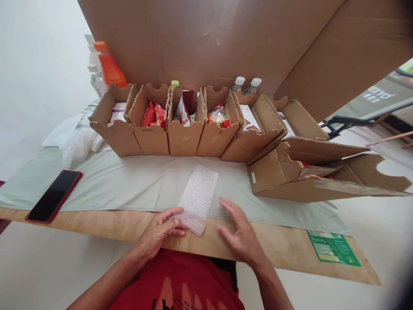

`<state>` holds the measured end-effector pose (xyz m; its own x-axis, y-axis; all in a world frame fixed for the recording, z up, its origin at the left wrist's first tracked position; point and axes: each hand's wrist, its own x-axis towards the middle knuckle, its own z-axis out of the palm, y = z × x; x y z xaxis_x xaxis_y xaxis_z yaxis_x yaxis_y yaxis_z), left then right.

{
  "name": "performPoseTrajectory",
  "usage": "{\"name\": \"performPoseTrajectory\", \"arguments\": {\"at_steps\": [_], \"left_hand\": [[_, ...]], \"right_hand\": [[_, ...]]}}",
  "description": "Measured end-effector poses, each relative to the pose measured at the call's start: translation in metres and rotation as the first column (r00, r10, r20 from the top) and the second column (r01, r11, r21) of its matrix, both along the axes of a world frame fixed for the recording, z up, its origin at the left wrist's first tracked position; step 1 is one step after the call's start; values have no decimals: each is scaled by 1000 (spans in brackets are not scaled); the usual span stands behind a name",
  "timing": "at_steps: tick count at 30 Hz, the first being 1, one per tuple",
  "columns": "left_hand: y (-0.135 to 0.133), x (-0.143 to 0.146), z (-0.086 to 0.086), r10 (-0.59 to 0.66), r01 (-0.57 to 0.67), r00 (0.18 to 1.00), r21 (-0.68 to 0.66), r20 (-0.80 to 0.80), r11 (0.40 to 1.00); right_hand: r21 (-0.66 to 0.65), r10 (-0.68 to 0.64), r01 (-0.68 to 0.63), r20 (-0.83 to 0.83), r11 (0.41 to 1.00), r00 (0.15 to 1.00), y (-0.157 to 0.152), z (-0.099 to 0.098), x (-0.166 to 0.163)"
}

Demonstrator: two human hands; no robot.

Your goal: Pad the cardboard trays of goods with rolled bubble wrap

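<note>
A strip of bubble wrap (197, 197) lies flat on the pale green cloth (129, 183) covering the wooden counter (97, 224), its near end overhanging the cloth onto bare wood. The left hand (158, 232) rests on that near end, fingers (172, 213) loosely bent and pressing the left corner, thumb touching the wrap's edge; nothing is clenched. The right hand (240, 234) hovers just beside the wrap's right edge, fingers spread open, holding nothing. Behind the wrap stands a row of cardboard trays (180, 129), several holding red and clear snack packets (154, 115); print on them is too small to read. Further trays (300, 172) lie tipped and collapsed at the right. A red-cased phone (54, 196), screen dark, lies at the left on the cloth. An orange-capped bottle (109, 66) stands behind the trays at the left. A green label (332, 247) is stuck on the counter's right end; its writing is illegible. A large cardboard sheet (226, 38) leans behind. A grey banner (377, 97) beyond shows partial inverted lettering
</note>
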<state>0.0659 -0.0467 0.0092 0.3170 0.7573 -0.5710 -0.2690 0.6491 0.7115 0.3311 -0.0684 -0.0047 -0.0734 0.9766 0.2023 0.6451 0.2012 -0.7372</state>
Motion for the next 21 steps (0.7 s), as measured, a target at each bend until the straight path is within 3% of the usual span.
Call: {"name": "performPoseTrajectory", "arguments": {"at_steps": [3, 6, 8, 13, 17, 21], "left_hand": [[1, 4, 4, -25, 25, 1000, -5, 9, 1000], [1, 5, 9, -113, 112, 994, 66, 5, 992], [1, 2, 9, -143, 162, 984, 189, -107, 969], [11, 0, 0, 79, 244, 845, 513, -529, 823], [26, 14, -10, 2, 455, 730, 489, -683, 745], [38, 26, -16, -20, 572, 590, 401, -807, 716]], "right_hand": [[82, 145, -166, 218, 983, 965, -27, -4, -23], [193, 47, -85, 194, 977, 980, -26, -12, -45], [210, -55, 36, 88, 977, 995, -17, -16, -50], [-42, -166, 163, -94, 986, 982, -3, -16, -42], [-165, -203, 177, -151, 970, 967, 2, -19, -42], [-136, -236, 218, -141, 967, 961, 2, -23, -43]]}}
